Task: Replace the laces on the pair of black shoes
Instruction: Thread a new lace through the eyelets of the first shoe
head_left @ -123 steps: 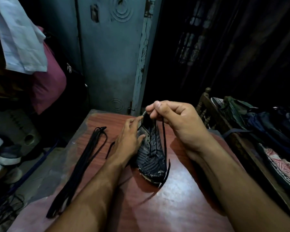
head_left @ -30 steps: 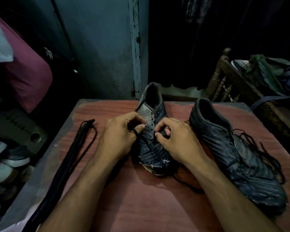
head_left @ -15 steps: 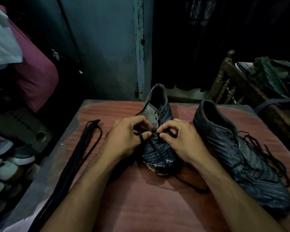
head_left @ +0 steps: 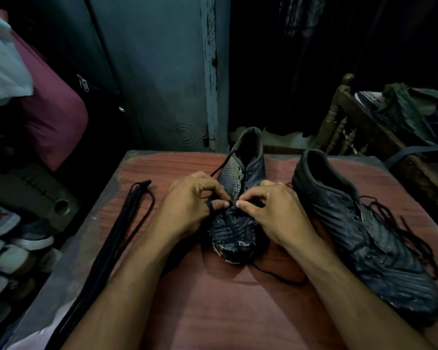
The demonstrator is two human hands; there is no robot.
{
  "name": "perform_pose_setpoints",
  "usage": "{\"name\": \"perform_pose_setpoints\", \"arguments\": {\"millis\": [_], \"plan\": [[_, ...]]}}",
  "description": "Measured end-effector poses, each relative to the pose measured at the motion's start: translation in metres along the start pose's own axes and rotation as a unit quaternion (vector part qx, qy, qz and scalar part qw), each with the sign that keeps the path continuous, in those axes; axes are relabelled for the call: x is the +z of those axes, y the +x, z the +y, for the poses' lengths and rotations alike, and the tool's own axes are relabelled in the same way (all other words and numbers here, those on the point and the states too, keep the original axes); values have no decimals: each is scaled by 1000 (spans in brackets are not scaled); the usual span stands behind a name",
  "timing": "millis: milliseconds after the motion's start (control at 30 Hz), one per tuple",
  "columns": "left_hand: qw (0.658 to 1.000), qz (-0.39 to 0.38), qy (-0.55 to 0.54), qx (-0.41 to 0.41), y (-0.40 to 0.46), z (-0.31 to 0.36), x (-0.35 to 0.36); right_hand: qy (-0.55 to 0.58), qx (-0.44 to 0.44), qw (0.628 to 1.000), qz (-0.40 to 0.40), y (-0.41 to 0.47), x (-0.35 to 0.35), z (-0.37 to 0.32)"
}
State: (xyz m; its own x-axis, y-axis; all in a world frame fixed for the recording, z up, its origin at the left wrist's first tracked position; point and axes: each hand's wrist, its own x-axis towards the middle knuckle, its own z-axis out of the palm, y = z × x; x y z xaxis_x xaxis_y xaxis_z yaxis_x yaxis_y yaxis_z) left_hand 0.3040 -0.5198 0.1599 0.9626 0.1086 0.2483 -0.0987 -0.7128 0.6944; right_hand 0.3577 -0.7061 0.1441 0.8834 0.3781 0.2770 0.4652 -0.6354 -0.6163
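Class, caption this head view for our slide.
Both hands work a lace on the middle shoe.

Dim room. Reddish wooden table (head_left: 213, 311). Behind it, a grey-blue metal door (head_left: 157, 79); left, a maroon bag (head_left: 53, 127) above piled sneakers (head_left: 8, 248); right, a wooden chair (head_left: 344, 122).

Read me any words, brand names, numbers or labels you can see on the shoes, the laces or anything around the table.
No readable text anywhere.
Shoe being laced: pale dots and stripes only.
Second shoe: ridged pattern, no visible logo.
Spare laces: plain black.
Sneakers on the floor: a reddish mark, too blurred to read.
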Motion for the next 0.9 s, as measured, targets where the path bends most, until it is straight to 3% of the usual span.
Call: {"name": "perform_pose_setpoints", "arguments": {"millis": [233,467,900], "plan": [[1000,-14,21,-2,0,1,4,-73,-15,997,-1,-4,-4,-6],[999,-31,-36,-27,0,-5,1,-91,-23,996,-11,-4,-5,-6],[999,-11,-17,-32,2,-6,4,-46,-63,997,-3,-7,6,-3]]}}
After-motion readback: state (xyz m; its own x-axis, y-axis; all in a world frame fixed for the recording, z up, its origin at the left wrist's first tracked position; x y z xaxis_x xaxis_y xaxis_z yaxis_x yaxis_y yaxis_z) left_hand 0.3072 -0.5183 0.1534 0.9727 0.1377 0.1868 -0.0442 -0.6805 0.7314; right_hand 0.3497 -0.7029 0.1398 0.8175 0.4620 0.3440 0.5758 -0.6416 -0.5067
